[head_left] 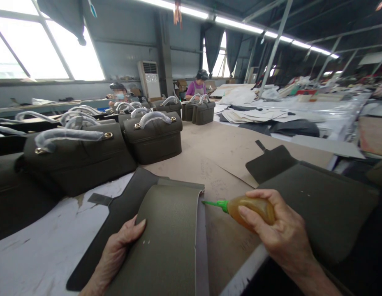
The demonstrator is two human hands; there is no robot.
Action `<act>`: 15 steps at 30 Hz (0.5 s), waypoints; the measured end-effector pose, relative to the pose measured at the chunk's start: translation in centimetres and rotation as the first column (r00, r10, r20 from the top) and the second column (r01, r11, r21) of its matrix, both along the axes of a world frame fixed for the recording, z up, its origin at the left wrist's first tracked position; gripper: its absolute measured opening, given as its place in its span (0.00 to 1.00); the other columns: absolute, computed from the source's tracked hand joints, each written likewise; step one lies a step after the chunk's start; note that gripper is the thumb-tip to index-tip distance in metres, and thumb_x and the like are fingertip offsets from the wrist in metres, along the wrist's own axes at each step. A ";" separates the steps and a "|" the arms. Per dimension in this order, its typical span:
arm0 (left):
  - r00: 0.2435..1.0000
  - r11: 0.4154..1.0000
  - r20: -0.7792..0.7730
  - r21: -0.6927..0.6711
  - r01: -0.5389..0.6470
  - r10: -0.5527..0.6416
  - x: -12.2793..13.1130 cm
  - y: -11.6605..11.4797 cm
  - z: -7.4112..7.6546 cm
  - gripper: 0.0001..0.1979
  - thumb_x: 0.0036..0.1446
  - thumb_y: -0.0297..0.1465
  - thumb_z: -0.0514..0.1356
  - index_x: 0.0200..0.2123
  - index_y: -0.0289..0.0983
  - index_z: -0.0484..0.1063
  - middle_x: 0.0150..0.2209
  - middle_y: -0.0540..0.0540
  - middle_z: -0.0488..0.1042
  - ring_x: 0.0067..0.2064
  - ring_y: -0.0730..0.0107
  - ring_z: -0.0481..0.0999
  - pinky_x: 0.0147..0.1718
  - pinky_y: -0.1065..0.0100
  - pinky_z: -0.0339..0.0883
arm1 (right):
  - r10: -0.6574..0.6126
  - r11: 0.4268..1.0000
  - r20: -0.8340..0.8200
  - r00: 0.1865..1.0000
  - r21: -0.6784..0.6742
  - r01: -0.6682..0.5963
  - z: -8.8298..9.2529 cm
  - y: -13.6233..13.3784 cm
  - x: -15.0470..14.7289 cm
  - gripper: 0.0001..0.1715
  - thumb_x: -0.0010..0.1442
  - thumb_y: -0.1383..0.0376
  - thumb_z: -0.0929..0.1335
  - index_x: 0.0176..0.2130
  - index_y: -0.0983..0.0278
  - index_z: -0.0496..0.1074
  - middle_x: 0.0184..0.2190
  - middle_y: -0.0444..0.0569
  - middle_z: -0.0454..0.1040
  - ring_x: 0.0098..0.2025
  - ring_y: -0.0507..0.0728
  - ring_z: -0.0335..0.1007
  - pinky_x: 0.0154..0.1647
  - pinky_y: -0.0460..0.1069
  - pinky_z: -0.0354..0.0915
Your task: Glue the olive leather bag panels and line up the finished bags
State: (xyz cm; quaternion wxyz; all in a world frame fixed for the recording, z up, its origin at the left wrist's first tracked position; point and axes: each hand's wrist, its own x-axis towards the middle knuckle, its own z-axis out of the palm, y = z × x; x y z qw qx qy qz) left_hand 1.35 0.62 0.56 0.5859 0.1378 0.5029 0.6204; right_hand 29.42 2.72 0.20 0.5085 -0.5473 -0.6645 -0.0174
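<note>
My right hand (281,232) grips a small amber glue bottle (251,207) with a green nozzle (214,203). The nozzle tip touches the right edge of an olive leather panel (169,238) lying in front of me. My left hand (119,246) rests flat on the panel's left side, thumb on top, pressing it down. The panel lies over a darker leather piece (123,209) with a small tab at its left.
Finished olive handbags (153,137) with wrapped handles stand in rows at the left and back. Another stack of cut leather pieces (317,197) lies at my right on the cardboard-covered table (221,152). Two people work at the far end. Paper patterns are piled at the back right.
</note>
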 end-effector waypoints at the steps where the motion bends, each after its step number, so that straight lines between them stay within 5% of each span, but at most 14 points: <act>1: 1.000 1.000 0.002 0.002 0.008 -0.008 0.0 0.0 0.0 0.11 0.35 0.22 0.68 0.28 0.34 0.77 0.25 0.49 0.76 0.26 0.68 0.77 0.24 0.79 0.71 | -0.002 1.000 -0.002 1.000 0.003 0.002 -0.1 0.3 -0.1 0.12 0.56 0.56 0.68 0.37 0.60 0.68 0.31 0.42 0.71 0.27 0.53 0.67 0.25 0.47 0.61; 9: 0.992 0.993 0.051 0.015 0.117 -0.118 -0.2 -0.1 0.2 0.12 0.37 0.24 0.67 0.31 0.35 0.78 0.24 0.48 0.76 0.24 0.65 0.76 0.20 0.75 0.71 | -0.009 0.999 -0.026 1.000 -0.031 0.008 0.1 0.4 -0.1 0.13 0.55 0.55 0.68 0.37 0.60 0.68 0.29 0.41 0.72 0.25 0.53 0.67 0.23 0.47 0.61; 15: 0.971 0.977 0.114 0.010 0.211 -0.211 -1.4 0.2 -0.5 0.18 0.32 0.25 0.73 0.32 0.36 0.78 0.28 0.51 0.78 0.27 0.69 0.77 0.26 0.76 0.73 | 0.029 0.998 -0.063 0.998 -0.062 -0.033 1.3 -1.6 -0.1 0.10 0.54 0.57 0.68 0.34 0.60 0.68 0.24 0.37 0.71 0.20 0.50 0.67 0.18 0.41 0.62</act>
